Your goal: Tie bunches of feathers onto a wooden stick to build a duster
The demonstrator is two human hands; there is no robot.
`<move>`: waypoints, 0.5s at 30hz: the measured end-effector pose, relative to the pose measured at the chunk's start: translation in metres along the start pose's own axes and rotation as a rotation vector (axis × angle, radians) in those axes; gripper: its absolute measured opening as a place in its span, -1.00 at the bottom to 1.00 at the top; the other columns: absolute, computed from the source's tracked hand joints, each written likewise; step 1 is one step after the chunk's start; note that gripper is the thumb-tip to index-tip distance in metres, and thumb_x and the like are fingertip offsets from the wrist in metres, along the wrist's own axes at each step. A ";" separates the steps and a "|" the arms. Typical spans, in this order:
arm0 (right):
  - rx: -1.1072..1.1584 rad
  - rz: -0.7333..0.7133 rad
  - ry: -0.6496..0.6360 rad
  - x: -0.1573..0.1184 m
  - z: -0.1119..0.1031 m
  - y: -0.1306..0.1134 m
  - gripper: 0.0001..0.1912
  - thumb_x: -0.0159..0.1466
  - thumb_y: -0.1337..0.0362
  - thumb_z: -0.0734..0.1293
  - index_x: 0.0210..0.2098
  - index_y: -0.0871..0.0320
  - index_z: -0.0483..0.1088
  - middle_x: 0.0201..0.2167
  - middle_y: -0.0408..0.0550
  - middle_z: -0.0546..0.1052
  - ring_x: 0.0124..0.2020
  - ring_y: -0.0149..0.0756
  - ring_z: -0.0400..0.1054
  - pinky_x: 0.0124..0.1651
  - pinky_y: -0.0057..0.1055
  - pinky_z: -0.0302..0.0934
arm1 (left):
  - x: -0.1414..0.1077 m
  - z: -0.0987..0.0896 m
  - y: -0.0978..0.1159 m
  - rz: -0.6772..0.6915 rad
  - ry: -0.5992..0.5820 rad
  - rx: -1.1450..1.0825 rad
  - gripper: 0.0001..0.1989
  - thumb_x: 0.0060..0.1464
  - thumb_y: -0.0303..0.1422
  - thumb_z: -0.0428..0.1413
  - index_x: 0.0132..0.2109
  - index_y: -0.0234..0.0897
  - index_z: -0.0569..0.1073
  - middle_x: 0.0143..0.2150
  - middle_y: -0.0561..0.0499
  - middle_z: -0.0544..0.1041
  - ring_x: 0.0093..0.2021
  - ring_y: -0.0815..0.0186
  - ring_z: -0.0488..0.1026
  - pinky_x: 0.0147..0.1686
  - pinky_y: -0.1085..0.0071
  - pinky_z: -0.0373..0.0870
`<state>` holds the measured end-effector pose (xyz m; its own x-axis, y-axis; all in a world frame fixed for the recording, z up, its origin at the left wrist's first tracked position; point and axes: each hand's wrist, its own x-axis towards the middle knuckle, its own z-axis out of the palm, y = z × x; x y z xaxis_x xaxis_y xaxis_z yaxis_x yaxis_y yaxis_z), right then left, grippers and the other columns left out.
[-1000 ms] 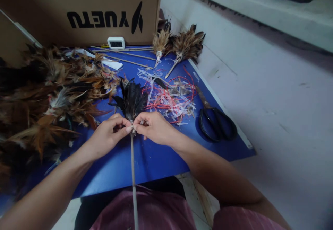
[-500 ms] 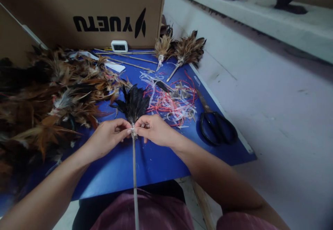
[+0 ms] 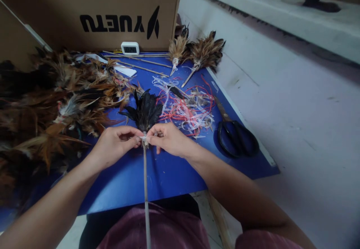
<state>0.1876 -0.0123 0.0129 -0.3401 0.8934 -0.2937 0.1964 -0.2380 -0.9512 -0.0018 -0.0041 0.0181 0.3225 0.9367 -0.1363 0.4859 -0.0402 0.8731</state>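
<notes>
A bunch of black feathers (image 3: pixel 145 110) sits around the far end of a thin stick (image 3: pixel 145 177), which runs back over the table edge toward my body. White string (image 3: pixel 144 138) is wrapped around the feather quills. My left hand (image 3: pixel 116 144) pinches the string from the left side, thumb against forefinger. From the right, my right hand (image 3: pixel 167 139) pinches the string close to the binding, its other fingers curled. Both hands are at the base of the feathers, only a little apart.
Loose brown feathers (image 3: pixel 67 110) are heaped at the left. Red and white string scraps (image 3: pixel 188 110) lie right of the black bunch, with black-handled scissors (image 3: pixel 237 138) beyond. Two feather bunches (image 3: pixel 204 52), several sticks (image 3: pixel 146 59), a white digital display (image 3: pixel 130 48) and a carton (image 3: pixel 112 1) stand behind.
My left hand has drawn slightly left, and a short stretch of white string now shows between the two hands. The whole view has shifted a little.
</notes>
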 end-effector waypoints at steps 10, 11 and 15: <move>0.026 0.019 -0.016 -0.001 0.001 0.000 -0.89 0.18 0.51 0.29 -0.46 0.25 0.38 -0.67 -0.32 0.33 -0.73 -0.61 0.24 -0.64 -0.65 0.07 | -0.004 -0.006 -0.004 0.123 0.079 0.220 -0.80 0.02 -0.24 0.18 -0.27 -0.23 0.60 -0.34 0.00 0.64 -0.37 0.29 0.57 -0.29 0.43 0.48; 0.024 0.018 -0.016 -0.001 0.002 0.000 -0.89 0.18 0.51 0.29 -0.46 0.25 0.38 -0.67 -0.32 0.33 -0.73 -0.61 0.24 -0.63 -0.65 0.08 | -0.004 -0.005 -0.003 0.142 0.087 0.247 -0.81 0.02 -0.25 0.17 -0.27 -0.22 0.61 -0.34 0.01 0.64 -0.37 0.29 0.57 -0.30 0.43 0.48; 0.031 0.026 -0.006 0.000 0.002 0.000 -0.88 0.18 0.51 0.29 -0.47 0.25 0.37 -0.69 -0.32 0.32 -0.73 -0.61 0.24 -0.64 -0.64 0.07 | -0.007 -0.005 0.002 0.196 0.116 0.367 -0.83 0.03 -0.27 0.15 -0.28 -0.19 0.61 -0.33 0.02 0.63 -0.38 0.29 0.55 -0.34 0.44 0.44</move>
<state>0.1854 -0.0127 0.0130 -0.3407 0.8844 -0.3191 0.1766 -0.2731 -0.9456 -0.0076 -0.0085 0.0229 0.3540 0.9312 0.0872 0.6879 -0.3224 0.6502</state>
